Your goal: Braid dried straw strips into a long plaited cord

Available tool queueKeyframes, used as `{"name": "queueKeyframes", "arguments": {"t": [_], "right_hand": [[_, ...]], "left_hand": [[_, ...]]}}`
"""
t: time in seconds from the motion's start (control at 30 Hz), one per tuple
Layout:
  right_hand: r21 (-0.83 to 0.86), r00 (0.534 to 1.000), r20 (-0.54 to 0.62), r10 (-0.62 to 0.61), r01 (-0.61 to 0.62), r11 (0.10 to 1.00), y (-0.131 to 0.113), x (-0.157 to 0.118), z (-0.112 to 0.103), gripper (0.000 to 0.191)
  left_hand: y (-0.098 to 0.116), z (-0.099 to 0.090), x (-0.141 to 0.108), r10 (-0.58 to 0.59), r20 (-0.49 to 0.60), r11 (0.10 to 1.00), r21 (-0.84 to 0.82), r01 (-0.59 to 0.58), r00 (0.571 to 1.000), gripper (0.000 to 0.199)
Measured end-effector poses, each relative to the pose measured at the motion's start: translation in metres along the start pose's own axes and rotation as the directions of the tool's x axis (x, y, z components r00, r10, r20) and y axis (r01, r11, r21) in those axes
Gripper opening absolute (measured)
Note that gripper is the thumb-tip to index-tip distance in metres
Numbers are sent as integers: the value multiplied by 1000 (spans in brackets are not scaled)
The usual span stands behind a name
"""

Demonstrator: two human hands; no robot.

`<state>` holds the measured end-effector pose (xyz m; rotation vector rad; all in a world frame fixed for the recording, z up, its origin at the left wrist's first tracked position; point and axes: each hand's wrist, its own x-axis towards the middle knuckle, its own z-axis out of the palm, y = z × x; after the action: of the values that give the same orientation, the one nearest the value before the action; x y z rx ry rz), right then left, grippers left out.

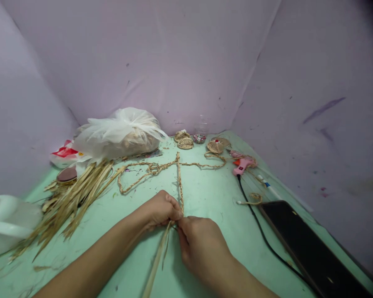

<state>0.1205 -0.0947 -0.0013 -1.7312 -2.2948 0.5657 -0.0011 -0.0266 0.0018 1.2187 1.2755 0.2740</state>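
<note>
Both hands meet at the near end of a braided straw cord (180, 182), which runs away from me up the middle of the table. My left hand (163, 209) pinches the cord from the left. Close against it, my right hand (202, 240) has its fingers closed on the strands at the same spot; the fingertips are partly hidden. A long loose dried leaf strip (155, 265) hangs from the hands toward me, with a thinner strand beside it. At the far end, the cord meets another braid lying crosswise (139, 178), looped and knotted on the left.
Dried leaf strips (77, 196) lie left, beside a white jug (9, 225) and a stuffed plastic bag (118, 134). Coiled straw pieces (185, 143) and a jar of beads (200, 136) stand at the back. Right are a pink glue gun (244, 164), its black cable (257, 223) and a phone (311, 248).
</note>
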Motion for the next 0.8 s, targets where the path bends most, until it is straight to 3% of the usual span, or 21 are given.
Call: {"name": "queueKeyframes", "arguments": {"t": [0.13, 0.23, 0.27, 0.33, 0.4, 0.43, 0.67, 0.8], "right_hand": [[194, 997, -27, 74, -67, 979, 10, 6, -12, 23], [431, 958, -164, 234, -144, 891, 20, 17, -17, 28], [523, 953, -144, 267, -156, 838, 22, 21, -16, 25], [724, 963, 60, 261, -222, 653, 23, 27, -10, 18], [826, 938, 288, 194, -346, 445, 22, 31, -3, 13], [836, 922, 344, 176, -386, 390, 20, 31, -1, 11], [829, 932, 258, 252, -348, 438, 26, 34, 4, 11], [862, 947, 194, 256, -290, 417, 32, 36, 11, 7]], "left_hand": [[1, -5, 0, 18, 37, 999, 28, -19, 999, 3], [3, -8, -2, 12, 66, 1000, 25, -13, 998, 4], [4, -8, -3, 17, 77, 1000, 18, -18, 997, 5], [5, -9, -4, 28, 89, 1000, 3, -28, 996, 7], [5, -8, -4, 36, 84, 999, -9, -36, 996, 7], [4, -8, -4, 39, 83, 999, -7, -39, 996, 7], [-1, -6, 1, 120, 75, 989, 83, -126, 990, 7], [0, -6, -2, 49, 108, 995, 80, -57, 993, 8]]}}
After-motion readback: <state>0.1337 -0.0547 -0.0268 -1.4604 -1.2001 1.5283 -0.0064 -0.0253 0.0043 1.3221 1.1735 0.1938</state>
